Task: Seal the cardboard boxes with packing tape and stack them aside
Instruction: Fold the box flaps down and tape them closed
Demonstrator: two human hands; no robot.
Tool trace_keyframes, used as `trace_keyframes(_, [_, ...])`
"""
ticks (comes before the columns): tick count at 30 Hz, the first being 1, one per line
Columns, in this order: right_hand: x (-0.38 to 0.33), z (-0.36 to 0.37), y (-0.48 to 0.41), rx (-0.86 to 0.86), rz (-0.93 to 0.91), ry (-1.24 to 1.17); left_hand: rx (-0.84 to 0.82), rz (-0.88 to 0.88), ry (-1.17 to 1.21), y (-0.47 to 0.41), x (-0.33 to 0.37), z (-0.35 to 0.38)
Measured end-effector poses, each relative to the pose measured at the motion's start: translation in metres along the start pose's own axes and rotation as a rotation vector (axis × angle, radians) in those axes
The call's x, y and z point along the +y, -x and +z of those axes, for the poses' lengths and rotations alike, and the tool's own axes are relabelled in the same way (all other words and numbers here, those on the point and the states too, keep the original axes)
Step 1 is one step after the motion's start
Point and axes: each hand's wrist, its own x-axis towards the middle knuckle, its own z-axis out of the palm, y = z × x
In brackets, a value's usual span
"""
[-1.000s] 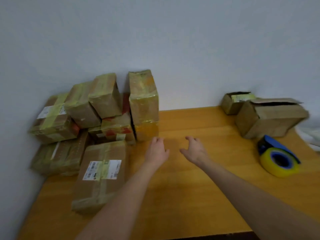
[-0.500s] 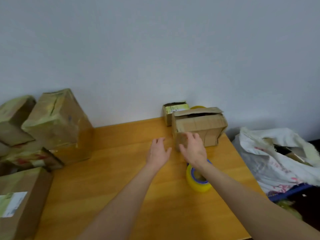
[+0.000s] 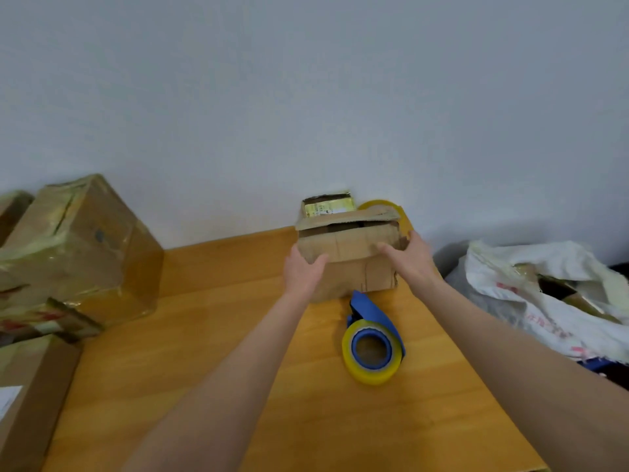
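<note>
An unsealed cardboard box (image 3: pixel 350 248) with loose top flaps stands at the table's far edge by the wall. My left hand (image 3: pixel 303 270) grips its left side, thumb on the front face. My right hand (image 3: pixel 413 258) grips its right side the same way. A blue tape dispenser with a yellowish roll (image 3: pixel 372 347) lies on the table just in front of the box, between my forearms. Taped boxes (image 3: pixel 81 247) are piled at the left.
A small open box (image 3: pixel 328 204) and another tape roll (image 3: pixel 383 204) sit behind the held box against the wall. A white sack (image 3: pixel 544 294) with cardboard in it lies off the wooden table's (image 3: pixel 211 335) right edge. More boxes (image 3: pixel 30 396) fill the near left.
My view has swung right, away from the taped pile. Both hands have moved forward from above the table and taken hold of the unsealed box's sides.
</note>
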Motion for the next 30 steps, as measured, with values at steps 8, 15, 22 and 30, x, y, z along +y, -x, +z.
trace_keyframes(8, [-0.039,0.055,0.050,-0.148,-0.177,-0.033,0.347,0.004,0.067,0.011,-0.053,-0.094])
trace_keyframes(15, [-0.020,0.079,0.100,-0.204,-0.137,0.008,0.429,0.068,-0.073,0.054,-0.099,-0.136])
trace_keyframes(22, [0.014,0.059,0.120,-0.237,-0.371,0.253,0.268,0.244,-0.305,0.089,-0.126,-0.135])
trace_keyframes(30, [0.022,0.059,0.125,-0.390,-0.549,0.645,0.193,0.186,-0.361,0.101,-0.129,-0.119])
